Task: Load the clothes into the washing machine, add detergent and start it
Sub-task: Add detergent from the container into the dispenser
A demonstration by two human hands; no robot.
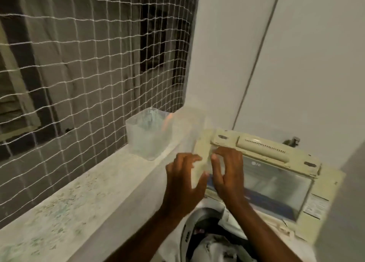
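The cream top-loading washing machine (pixel 320 198) stands at the lower right with its windowed lid (pixel 276 180) raised. Clothes (pixel 213 248) lie in the drum below my arms. A translucent detergent tub (pixel 148 137), uncovered and holding pale blue-green powder, sits on the ledge to the left of the machine. My left hand (pixel 183 184) and my right hand (pixel 229 174) meet in front of the lid's left corner. Their fingers pinch a blurred translucent piece (pixel 194 131) that rises above them; it looks like the tub's cover, though motion blur hides its outline.
A speckled stone ledge (pixel 65 198) runs along the left under a white net (pixel 88 64) over the window opening. White walls stand behind the machine, with a tap (pixel 292 141) just past the raised lid and a white panel (pixel 343 202) close on the right.
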